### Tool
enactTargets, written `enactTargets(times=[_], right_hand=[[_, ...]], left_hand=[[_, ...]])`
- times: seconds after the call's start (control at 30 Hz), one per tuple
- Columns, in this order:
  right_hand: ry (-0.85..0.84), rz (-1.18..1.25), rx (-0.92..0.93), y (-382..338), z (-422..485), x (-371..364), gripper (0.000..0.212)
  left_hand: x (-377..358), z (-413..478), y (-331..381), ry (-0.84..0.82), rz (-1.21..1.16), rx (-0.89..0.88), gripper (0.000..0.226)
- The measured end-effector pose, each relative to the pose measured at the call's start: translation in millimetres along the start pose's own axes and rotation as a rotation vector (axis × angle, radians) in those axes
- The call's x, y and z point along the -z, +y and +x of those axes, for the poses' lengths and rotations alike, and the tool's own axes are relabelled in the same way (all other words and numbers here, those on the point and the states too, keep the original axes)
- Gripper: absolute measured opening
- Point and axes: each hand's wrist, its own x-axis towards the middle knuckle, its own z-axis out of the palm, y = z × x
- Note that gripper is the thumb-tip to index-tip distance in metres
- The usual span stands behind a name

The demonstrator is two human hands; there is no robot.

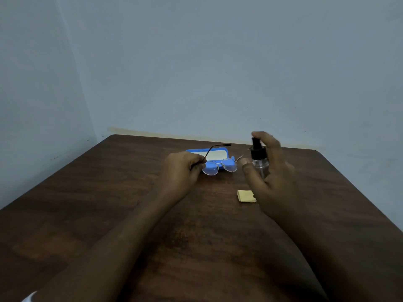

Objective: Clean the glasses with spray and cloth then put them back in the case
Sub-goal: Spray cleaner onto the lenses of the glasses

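Note:
My left hand [182,168] pinches the thin-rimmed round glasses [220,167] by their left hinge and holds them above the table, lenses toward me, one temple sticking up and back. My right hand [269,171] grips a small clear spray bottle [258,159] with a black pump top, the index finger resting on the pump head and the nozzle facing the glasses. The blue glasses case [226,152] lies open on the table right behind the glasses, its pale lining showing. A folded yellow cloth [245,195] lies on the table, partly hidden under my right hand.
The dark wooden table [109,203] runs up to a pale blue wall at the back and left. Its far edge lies just behind the case.

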Motion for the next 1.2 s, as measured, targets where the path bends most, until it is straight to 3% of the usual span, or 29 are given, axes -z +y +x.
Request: enactTargets(times=[0.27,1.2], right_hand=[[0.179,-0.106,-0.113,24,10,10,0.045],[0.154,-0.167,-0.148,26,13,13,0.039]], left_hand=[[-1,3,-9,0.092,-0.003,0.004,0.014],[4,1,-3,0.065,-0.004,-0.038,0.01]])
